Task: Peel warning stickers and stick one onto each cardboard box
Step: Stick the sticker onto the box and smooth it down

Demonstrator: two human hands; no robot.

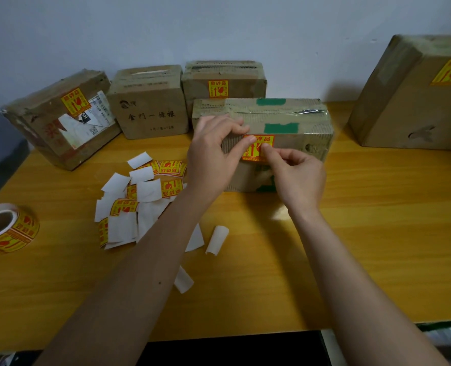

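Both hands at the front face of the nearest cardboard box (293, 143) on the bench (364, 233): left hand (213, 157) and right hand (295, 175), grips clenched, pinch the warning sticker (253, 151) against it; sticker roll (7, 228) far left of this box

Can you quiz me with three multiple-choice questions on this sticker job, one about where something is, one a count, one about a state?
1. Where does the sticker roll lie on the table?
A. near the left edge
B. on the big right box
C. under the hands

2. How many cardboard boxes are in view?
A. three
B. five
C. seven

3. What state is the box with black lettering in?
A. already stickered
B. no sticker showing on it
C. lying opened out flat

Answers:
1 A, the roll sits far left of the loose stickers.
2 B, four stand along the wall and one in front.
3 B, its visible faces are bare, while the left hand and right hand press a sticker onto the front box.
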